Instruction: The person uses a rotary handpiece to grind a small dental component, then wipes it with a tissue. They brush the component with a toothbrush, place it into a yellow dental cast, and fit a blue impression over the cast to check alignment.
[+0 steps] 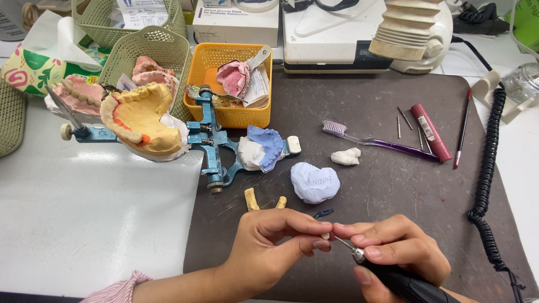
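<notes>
My left hand (269, 247) pinches a tiny cream piece (325, 235) between thumb and fingertips, low in the middle of the dark mat (387, 185). My right hand (393, 252) grips a black rotary handpiece (401, 280) like a pen. Its thin metal bur (343, 244) points up-left and touches the small piece. A pale blue plaster cast (314, 182) lies just beyond my hands. Two yellow wax bits (251, 199) rest to its left, partly hidden by my left hand.
A blue metal articulator (210, 140) carries a yellow dental model (140, 120) and a blue-white cast (261, 148). An orange basket (230, 84), green baskets (149, 53), a purple toothbrush (376, 140), a red tube (431, 132), thin burs and a coiled black cord (487, 179) surround the mat.
</notes>
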